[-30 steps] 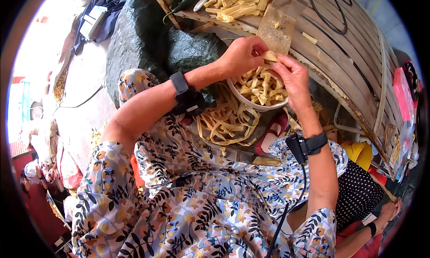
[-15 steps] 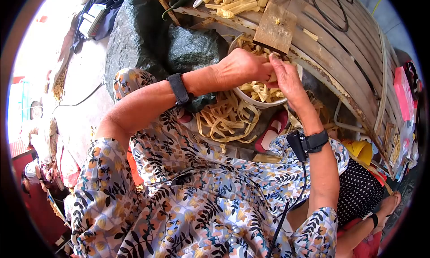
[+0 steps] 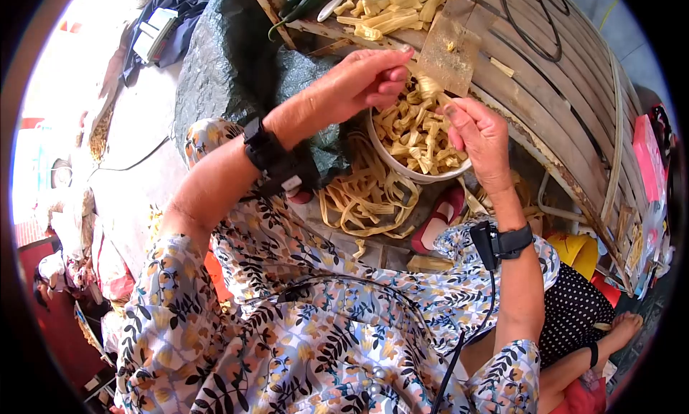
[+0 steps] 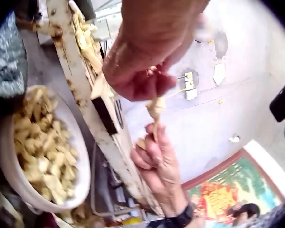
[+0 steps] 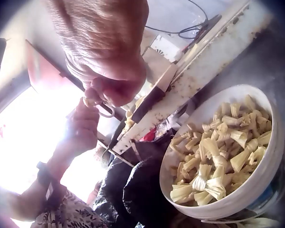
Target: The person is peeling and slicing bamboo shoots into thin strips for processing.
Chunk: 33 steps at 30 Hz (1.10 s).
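Note:
Above a white bucket point(image 3: 391, 157), a pale yellow knotted strip point(image 4: 155, 108) is stretched between the two hands. My left hand point(image 3: 359, 84) pinches one end with curled fingers. The other end is held between thumb and fingers of my right hand point(image 3: 482, 137), to the right of the bucket's opening. In the left wrist view the knot sits midway between both hands. Many similar short knotted pieces point(image 5: 218, 161) fill the bucket below. A pile of long loose strips point(image 3: 362, 195) lies on the ground beside it.
A slatted wooden surface point(image 3: 531, 105) with a rusty metal edge borders the bucket. On it are a small wooden board point(image 3: 451, 55), more yellow strips point(image 3: 395, 15), green vegetables point(image 3: 310, 1) and a black cable point(image 3: 527, 40). Dark plastic sheeting point(image 3: 215, 76) stands left; another person sits at right.
The hands worked close together over the bucket, meeting half a second ago. Now they are apart, the left drawn up and left, the right slightly rightward, with the knotted strip between them.

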Each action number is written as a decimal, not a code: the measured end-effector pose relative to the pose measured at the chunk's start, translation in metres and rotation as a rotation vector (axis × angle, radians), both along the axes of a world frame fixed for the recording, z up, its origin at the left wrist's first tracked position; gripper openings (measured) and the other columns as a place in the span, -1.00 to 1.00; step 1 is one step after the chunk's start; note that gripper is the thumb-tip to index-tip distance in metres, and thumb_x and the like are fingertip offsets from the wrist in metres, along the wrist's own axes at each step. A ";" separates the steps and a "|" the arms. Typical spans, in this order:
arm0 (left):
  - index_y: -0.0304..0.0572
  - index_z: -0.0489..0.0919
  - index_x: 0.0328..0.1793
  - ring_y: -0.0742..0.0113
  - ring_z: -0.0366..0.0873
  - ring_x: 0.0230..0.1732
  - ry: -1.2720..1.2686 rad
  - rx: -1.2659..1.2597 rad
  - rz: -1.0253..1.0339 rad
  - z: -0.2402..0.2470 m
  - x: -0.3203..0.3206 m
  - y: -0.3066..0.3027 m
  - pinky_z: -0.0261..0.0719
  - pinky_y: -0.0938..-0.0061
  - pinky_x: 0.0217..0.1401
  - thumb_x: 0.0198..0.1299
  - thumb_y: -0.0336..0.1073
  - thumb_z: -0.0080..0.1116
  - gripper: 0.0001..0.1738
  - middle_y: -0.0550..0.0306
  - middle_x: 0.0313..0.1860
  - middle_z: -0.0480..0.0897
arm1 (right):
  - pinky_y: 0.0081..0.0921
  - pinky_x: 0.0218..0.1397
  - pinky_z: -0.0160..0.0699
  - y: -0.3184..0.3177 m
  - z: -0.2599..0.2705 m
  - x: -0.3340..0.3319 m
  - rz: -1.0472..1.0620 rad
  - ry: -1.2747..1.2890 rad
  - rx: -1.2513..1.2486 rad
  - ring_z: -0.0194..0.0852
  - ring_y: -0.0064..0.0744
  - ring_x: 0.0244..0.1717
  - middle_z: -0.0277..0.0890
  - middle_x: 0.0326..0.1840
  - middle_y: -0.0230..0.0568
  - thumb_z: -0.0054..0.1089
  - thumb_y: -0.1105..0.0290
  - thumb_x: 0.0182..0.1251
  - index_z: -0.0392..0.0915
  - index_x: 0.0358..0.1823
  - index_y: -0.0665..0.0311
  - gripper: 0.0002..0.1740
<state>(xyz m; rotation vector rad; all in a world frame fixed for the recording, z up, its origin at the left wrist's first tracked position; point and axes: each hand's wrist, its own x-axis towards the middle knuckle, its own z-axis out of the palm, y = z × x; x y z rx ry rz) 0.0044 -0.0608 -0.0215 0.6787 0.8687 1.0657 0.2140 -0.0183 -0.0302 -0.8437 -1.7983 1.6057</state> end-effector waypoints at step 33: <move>-0.28 0.50 -0.27 0.60 0.30 -0.65 0.361 0.172 0.010 -0.007 0.012 0.006 0.22 0.72 -0.60 0.13 -0.25 0.13 -0.78 0.28 -0.59 0.44 | -0.78 -0.62 0.10 0.009 0.000 -0.001 0.144 -0.093 -0.063 0.12 -0.80 -0.68 0.26 -0.71 -0.52 0.03 0.36 0.28 0.51 -0.39 0.36 -0.80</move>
